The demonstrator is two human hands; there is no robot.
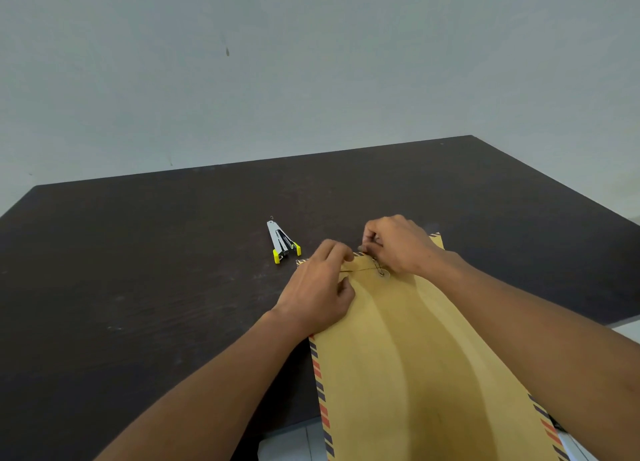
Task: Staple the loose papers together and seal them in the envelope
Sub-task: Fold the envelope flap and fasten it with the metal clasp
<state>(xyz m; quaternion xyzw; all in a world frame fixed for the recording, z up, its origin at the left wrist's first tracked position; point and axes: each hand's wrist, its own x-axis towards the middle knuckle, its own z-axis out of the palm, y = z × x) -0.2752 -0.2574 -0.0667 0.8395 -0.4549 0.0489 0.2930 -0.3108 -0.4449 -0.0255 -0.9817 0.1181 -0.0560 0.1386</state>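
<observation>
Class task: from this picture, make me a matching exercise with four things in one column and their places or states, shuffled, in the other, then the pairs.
1 stapler
2 envelope
3 left hand
4 right hand

A pinches the string near the button
B lies on the table, left of both hands
C grips the flap's left part
D brown, striped border, overhangs the table's near edge

Pairs: 1-B, 2-D, 3-C, 4-A

Your visible parts, listed:
- left forearm (207, 374): bare, uncovered up to the frame edge.
- right forearm (540, 325): bare likewise.
- left hand (317, 286), right hand (398, 244): ungloved, fingers (333, 249) bare.
</observation>
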